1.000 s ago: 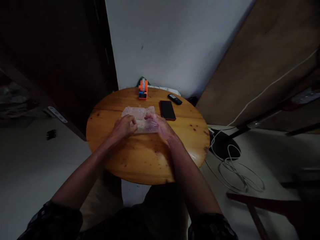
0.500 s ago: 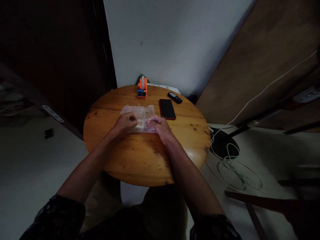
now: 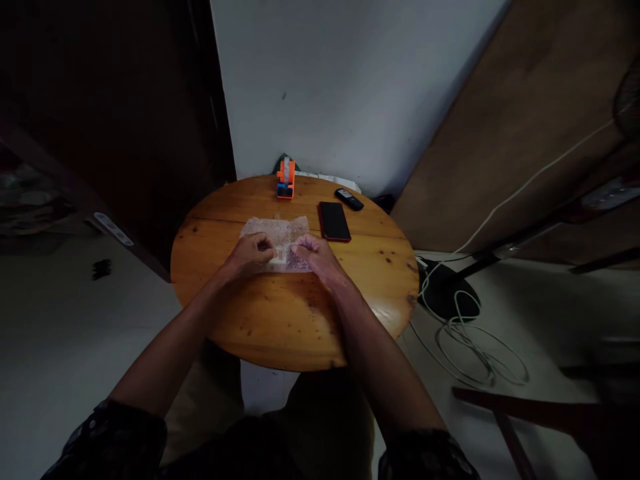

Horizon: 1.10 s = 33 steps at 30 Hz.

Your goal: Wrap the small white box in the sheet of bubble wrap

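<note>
A clear sheet of bubble wrap [image 3: 280, 230] lies on the round wooden table [image 3: 270, 313]. At the sheet's near side is a small pale item [image 3: 279, 257] with reddish marks, its kind too small to tell. From the left, my left hand [image 3: 251, 253] pinches at the wrap beside this item, thumb and forefinger together. Opposite it, my right hand [image 3: 316, 253] is closed on the wrap's right part, thumb on top. The fingertips of both hands are close to the pale item, and the hands partly cover the sheet's sides.
An orange and blue tape dispenser [image 3: 286, 179] stands at the table's back. Right of the wrap lie a dark phone with a red edge [image 3: 335, 221] and a small black handset [image 3: 349, 199]. A wall [image 3: 320, 87] rises behind; a pale cable [image 3: 465, 327] coils on the floor.
The view has shifted slightly, so the table items sit a little lower. Both hands stay at the wrap, with the fingers slightly shifted around the pale item.
</note>
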### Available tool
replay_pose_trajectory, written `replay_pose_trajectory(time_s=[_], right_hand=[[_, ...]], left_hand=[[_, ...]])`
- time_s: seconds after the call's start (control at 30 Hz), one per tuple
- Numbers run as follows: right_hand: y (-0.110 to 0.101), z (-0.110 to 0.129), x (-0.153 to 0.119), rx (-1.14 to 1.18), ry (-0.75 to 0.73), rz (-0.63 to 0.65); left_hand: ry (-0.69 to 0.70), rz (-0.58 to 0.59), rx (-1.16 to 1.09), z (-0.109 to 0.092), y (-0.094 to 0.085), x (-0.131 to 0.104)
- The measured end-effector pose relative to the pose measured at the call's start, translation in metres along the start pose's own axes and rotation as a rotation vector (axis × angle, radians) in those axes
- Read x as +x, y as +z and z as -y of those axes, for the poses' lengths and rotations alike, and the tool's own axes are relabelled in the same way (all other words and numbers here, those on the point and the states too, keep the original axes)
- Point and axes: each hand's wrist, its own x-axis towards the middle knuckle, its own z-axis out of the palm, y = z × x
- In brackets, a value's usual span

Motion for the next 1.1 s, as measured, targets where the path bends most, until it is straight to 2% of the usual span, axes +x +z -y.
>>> replay_pose_trajectory(time_s=[0.23, 0.37, 0.43, 0.57, 0.63, 0.7, 0.83, 0.97, 1.1], right_hand=[[-0.001, -0.013, 0.009, -0.007, 0.002, -0.095], [-0.003, -0.020, 0.013, -0.278, -0.073, -0.222], [-0.002, -0.015, 0.008, -0.485, -0.178, -0.289], [0.006, 0.003, -0.009, -0.833, -0.520, -0.360], [0.011, 0.011, -0.016, -0.951, -0.635, -0.312], [0.016, 0.014, -0.019, -1.026, -0.683, -0.186], [0.020, 0.013, -0.019, -1.109, -0.632, 0.051], [0.020, 0.014, -0.019, -1.152, -0.547, 0.118], [0.022, 0.019, -0.024, -1.234, -0.542, 0.153]], left_hand=[[-0.040, -0.037, -0.009, -0.001, 0.004, 0.001], [-0.058, -0.039, -0.012, -0.003, 0.004, 0.001], [-0.063, -0.039, -0.011, -0.003, 0.005, 0.001], [-0.052, -0.044, -0.010, 0.001, 0.005, 0.003], [-0.043, -0.035, -0.011, 0.003, 0.006, 0.004], [-0.036, -0.035, -0.013, 0.005, 0.006, 0.006], [-0.042, -0.016, 0.011, 0.002, 0.003, 0.006], [-0.060, 0.000, 0.071, -0.001, -0.014, -0.002], [-0.155, -0.086, 0.147, 0.007, -0.033, -0.020]])
